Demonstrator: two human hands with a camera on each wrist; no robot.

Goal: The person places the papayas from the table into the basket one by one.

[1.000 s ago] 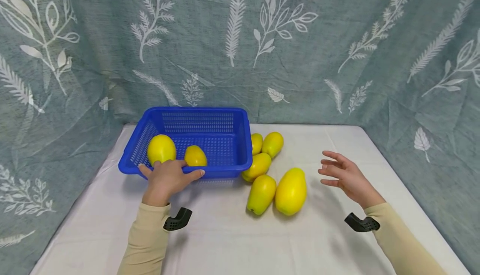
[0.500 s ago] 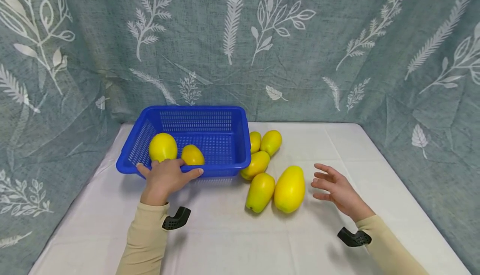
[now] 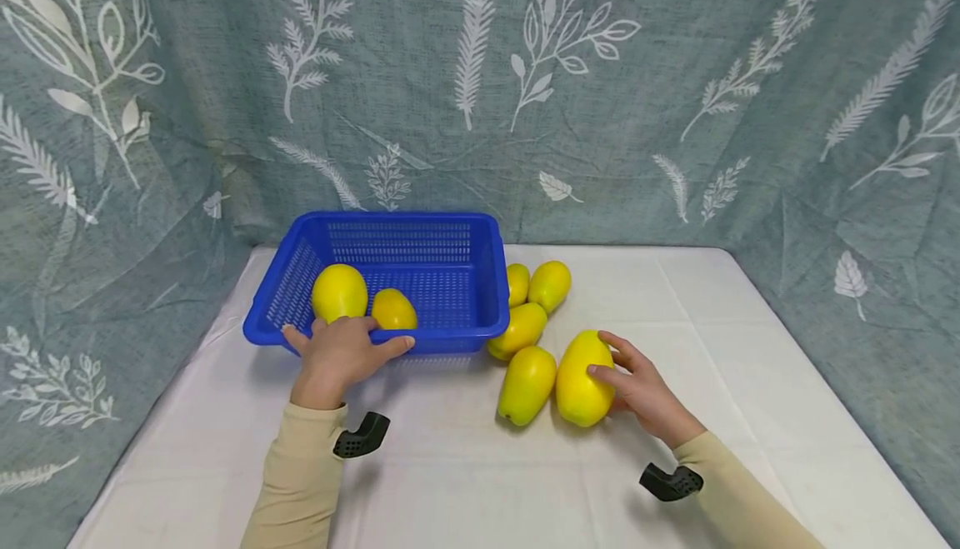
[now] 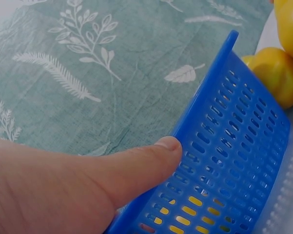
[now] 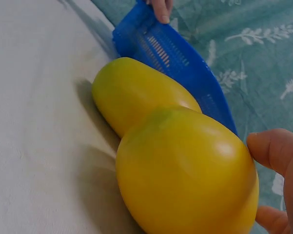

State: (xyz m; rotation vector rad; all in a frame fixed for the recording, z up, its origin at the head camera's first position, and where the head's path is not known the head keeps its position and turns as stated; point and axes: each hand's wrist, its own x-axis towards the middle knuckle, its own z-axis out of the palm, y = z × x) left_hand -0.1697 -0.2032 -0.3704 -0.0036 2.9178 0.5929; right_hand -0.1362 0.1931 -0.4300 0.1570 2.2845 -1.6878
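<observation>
My left hand (image 3: pixel 337 359) grips the near rim of a blue plastic basket (image 3: pixel 457 342), thumb outside and fingers over the edge. Inside the basket lie a big yellow fruit (image 3: pixel 340 289) and a smaller one (image 3: pixel 394 309). To the right, my right hand (image 3: pixel 651 395) has its thumb and fingers around the right side of a large yellow papaya (image 3: pixel 581 382), which lies on the table. The right wrist view shows the thumb (image 5: pixel 278 151) at the edge of the papaya (image 5: pixel 185 175). A greenish-yellow fruit (image 3: pixel 527 385) lies beside it, to the left.
Several more yellow fruits lie against the basket's right side, among them one near the back (image 3: pixel 550 286) and one in front of it (image 3: pixel 522 329). A white cloth (image 3: pixel 465 491) covers the table. A green leaf-patterned curtain (image 3: pixel 420 99) hangs behind and at both sides.
My right hand has moved left from the table's right side and come onto the large papaya. The left hand stays on the basket rim, and the basket keeps its place.
</observation>
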